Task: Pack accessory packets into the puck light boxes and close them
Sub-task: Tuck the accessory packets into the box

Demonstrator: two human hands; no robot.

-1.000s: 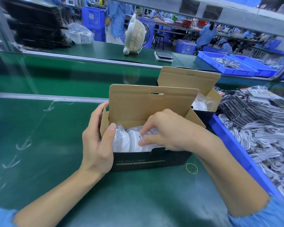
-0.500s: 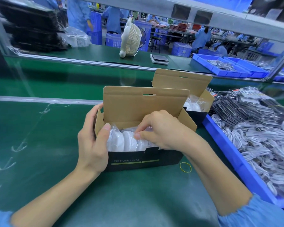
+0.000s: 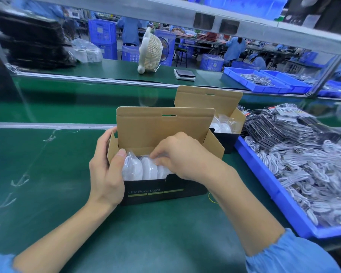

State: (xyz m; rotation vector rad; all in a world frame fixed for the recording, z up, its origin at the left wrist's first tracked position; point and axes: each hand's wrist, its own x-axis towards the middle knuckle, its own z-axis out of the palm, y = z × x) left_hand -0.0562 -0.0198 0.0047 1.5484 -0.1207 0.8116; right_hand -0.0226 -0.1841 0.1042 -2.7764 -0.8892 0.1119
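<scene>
An open puck light box point(image 3: 161, 192), black outside with a brown lid standing up, sits on the green table before me. White puck lights in clear bags point(image 3: 140, 168) stand in a row inside it. My left hand point(image 3: 106, 170) grips the box's left end, thumb on the inner edge. My right hand point(image 3: 183, 156) reaches into the box from the right, its curled fingers pinching the bagged lights. A second open box point(image 3: 222, 134) with bagged lights stands behind to the right.
A blue bin point(image 3: 264, 174) on the right holds black accessory packets point(image 3: 283, 127) and several white cable bundles point(image 3: 313, 174). A yellow rubber band point(image 3: 211, 198) lies by the box. A small white fan point(image 3: 150, 50), a scale and more blue trays are across the belt.
My right hand's fingers have shifted a little leftward among the bagged lights. My left hand stays on the box end. The camera view has drifted slightly.
</scene>
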